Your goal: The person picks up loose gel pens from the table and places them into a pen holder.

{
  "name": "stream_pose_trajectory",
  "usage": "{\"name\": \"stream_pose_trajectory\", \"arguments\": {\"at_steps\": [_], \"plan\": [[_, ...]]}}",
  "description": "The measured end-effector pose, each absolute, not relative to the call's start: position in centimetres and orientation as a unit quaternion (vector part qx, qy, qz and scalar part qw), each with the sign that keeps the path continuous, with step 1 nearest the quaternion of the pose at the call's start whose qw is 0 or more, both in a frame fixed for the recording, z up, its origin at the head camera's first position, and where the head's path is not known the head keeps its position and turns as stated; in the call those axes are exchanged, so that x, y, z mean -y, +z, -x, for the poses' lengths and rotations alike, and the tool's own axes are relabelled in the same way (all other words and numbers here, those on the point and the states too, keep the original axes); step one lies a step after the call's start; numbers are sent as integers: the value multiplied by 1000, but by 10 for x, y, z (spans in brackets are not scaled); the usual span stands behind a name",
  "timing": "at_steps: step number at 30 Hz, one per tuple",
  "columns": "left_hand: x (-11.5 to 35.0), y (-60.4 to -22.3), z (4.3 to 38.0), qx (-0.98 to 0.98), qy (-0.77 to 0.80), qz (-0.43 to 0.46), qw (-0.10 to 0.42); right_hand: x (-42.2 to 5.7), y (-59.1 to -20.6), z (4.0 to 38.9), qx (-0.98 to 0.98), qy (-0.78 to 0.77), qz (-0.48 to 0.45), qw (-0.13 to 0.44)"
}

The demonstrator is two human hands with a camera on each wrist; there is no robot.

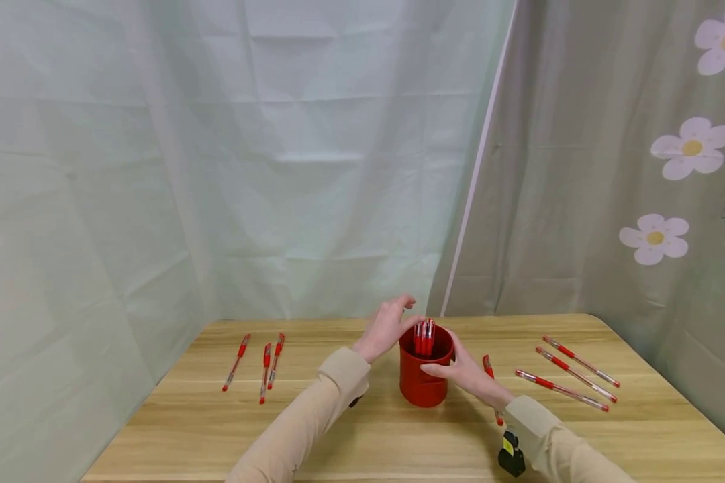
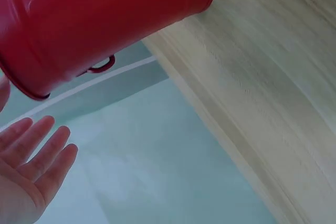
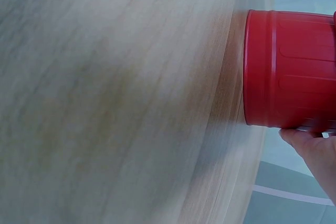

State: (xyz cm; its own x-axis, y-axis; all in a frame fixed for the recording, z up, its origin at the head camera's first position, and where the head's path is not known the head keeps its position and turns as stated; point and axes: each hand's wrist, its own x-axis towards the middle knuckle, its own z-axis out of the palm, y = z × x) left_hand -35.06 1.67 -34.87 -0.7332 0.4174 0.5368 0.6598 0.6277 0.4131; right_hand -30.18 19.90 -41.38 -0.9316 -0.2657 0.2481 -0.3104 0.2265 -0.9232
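A red metal bucket (image 1: 421, 386) stands upright on the table, with several red gel pens (image 1: 424, 339) bunched inside and their tops above the rim. My right hand (image 1: 468, 372) grips the bucket's right side, thumb across the front. In the right wrist view, part of that hand (image 3: 317, 156) touches the bucket wall (image 3: 294, 72). My left hand (image 1: 387, 329) hovers over the left rim, its thumb close to the pen tops; contact is unclear. The left wrist view shows its fingers (image 2: 50, 163) extended and apart, below the bucket's small side loop (image 2: 102, 65).
Three red pens (image 1: 266, 369) lie on the table's left. Three more pens (image 1: 574, 376) lie at the right, and another pen (image 1: 489, 365) is partly behind the right forearm. A black and yellow object (image 1: 511, 456) sits by the right sleeve. Curtains (image 1: 338, 168) hang behind the table.
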Motion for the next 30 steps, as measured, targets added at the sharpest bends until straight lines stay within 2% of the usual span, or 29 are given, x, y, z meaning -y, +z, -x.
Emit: {"name": "stream_pose_trajectory", "arguments": {"at_steps": [11, 20, 30], "plan": [[9, -346, 359, 881, -327, 285, 189, -195, -396, 285, 777, 597, -199, 19], [48, -351, 375, 878, -347, 253, 212, -199, -408, 298, 779, 600, -178, 22], [82, -366, 387, 898, -353, 190, 184, -192, -384, 277, 782, 595, -183, 13]]}}
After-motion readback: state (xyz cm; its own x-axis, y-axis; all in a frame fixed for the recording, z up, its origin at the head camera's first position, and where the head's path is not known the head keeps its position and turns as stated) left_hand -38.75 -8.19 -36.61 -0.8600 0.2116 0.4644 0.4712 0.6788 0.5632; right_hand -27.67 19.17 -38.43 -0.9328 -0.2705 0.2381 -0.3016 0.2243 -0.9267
